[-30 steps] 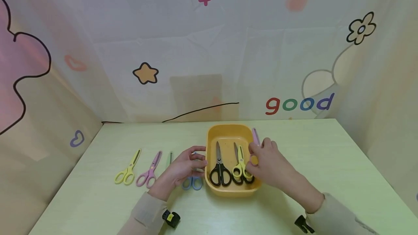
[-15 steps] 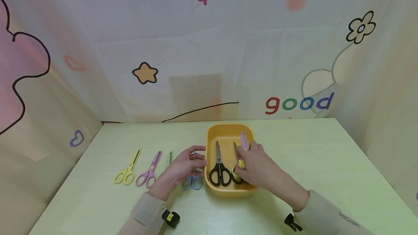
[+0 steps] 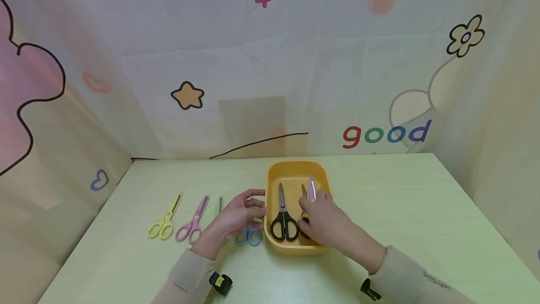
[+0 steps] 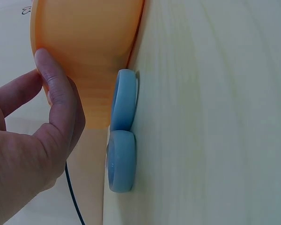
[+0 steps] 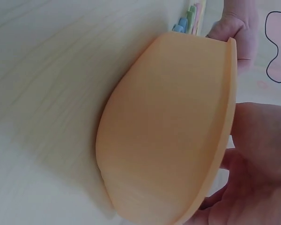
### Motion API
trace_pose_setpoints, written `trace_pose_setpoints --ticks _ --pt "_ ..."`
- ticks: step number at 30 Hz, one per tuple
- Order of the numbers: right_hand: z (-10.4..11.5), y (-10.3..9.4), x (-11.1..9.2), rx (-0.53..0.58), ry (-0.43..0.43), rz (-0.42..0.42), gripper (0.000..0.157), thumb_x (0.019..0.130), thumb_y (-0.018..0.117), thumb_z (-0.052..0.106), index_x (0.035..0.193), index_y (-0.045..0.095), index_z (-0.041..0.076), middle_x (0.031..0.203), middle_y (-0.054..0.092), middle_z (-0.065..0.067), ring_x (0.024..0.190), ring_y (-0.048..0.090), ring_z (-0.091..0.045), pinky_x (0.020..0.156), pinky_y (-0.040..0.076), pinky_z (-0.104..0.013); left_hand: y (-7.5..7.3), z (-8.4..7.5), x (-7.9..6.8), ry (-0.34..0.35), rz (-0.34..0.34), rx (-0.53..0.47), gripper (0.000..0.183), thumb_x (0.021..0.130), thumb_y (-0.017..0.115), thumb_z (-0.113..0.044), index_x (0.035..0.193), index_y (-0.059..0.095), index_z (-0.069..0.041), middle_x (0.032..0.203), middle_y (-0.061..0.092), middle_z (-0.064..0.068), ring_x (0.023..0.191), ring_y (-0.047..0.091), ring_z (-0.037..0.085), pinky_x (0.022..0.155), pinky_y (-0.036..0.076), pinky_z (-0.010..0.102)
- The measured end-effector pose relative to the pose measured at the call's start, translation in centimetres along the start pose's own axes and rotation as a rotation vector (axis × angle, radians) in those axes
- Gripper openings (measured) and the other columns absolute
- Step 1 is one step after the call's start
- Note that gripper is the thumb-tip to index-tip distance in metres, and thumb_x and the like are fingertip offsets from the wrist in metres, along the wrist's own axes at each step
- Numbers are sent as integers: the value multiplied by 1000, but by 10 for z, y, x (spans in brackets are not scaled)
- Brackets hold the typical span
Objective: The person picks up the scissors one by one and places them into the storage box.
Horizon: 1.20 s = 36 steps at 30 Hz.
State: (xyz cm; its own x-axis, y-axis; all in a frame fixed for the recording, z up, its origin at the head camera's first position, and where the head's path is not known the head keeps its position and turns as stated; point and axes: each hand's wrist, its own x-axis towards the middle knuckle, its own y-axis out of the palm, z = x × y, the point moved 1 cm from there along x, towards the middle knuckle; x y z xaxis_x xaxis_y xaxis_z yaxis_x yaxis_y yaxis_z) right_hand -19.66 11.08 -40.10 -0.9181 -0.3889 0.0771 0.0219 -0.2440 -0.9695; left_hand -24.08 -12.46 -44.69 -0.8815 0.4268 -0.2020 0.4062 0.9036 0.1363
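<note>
My right hand (image 3: 328, 219) holds purple scissors (image 3: 311, 190) over the right side of the orange-yellow tray (image 3: 297, 171). Only their blades show past the fingers; the handles are hidden. Beneath that hand lie black-handled scissors (image 3: 303, 193) and yellow scissors, mostly covered. Another pair of black scissors (image 3: 284, 219) lies fully visible in the tray's left half. My left hand (image 3: 236, 215) touches the tray's left wall near the rim, fingers lightly bent, as the left wrist view also shows. Below it are the handles of blue scissors (image 4: 123, 159) on the table.
Left of the tray, yellow scissors (image 3: 166, 219), pink scissors (image 3: 194, 222) and green scissors (image 3: 218, 204) lie on the pale table (image 3: 388, 191). The left arm partly hides the green pair. A printed curtain (image 3: 244, 60) hangs behind the table.
My right hand has moved left from the tray's right edge, carrying the purple scissors inward and lower, over the yellow pair. The left hand and the tray stay in place.
</note>
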Motion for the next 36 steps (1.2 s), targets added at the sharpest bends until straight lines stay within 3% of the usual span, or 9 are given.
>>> trace_pose_setpoints --ticks 13,17,23,28,31,36 --pt "2 9 3 -84 -38 37 25 95 74 22 98 60 1 93 59 -34 91 57 -47 78 51 -57 1 0 -1 1 0 1 59 97 65 4 150 38 2 103 58 8 83 63 18 69 59 31" --pt "2 11 2 -86 -18 28 26 93 76 22 98 60 2 96 59 -33 89 59 -46 74 54 -55 1 0 0 1 0 0 59 97 65 4 150 38 2 103 57 8 84 63 19 69 59 30" --pt "2 11 0 -85 30 34 30 93 77 27 101 62 2 111 60 -35 93 61 -44 67 57 -53 1 -1 0 2 1 2 59 97 65 4 150 38 2 102 58 8 84 64 18 69 59 30" --pt "0 12 -1 -82 23 34 45 93 78 33 114 65 -4 134 50 -43 110 59 -50 77 58 -55 1 -1 0 3 4 5 59 97 65 4 150 38 2 103 58 8 84 63 19 69 59 30" --pt "-1 11 -1 -68 17 29 51 93 77 37 117 65 -6 139 47 -42 116 57 -51 82 57 -56 1 -1 0 3 3 6 59 97 65 4 150 38 2 103 58 9 84 63 18 70 59 31" --pt "-4 9 -2 -28 -3 -14 44 93 77 34 110 63 -5 113 57 -25 92 57 -34 74 56 -43 1 0 -1 2 1 8 58 98 64 4 149 38 2 103 57 8 83 64 17 69 59 30"
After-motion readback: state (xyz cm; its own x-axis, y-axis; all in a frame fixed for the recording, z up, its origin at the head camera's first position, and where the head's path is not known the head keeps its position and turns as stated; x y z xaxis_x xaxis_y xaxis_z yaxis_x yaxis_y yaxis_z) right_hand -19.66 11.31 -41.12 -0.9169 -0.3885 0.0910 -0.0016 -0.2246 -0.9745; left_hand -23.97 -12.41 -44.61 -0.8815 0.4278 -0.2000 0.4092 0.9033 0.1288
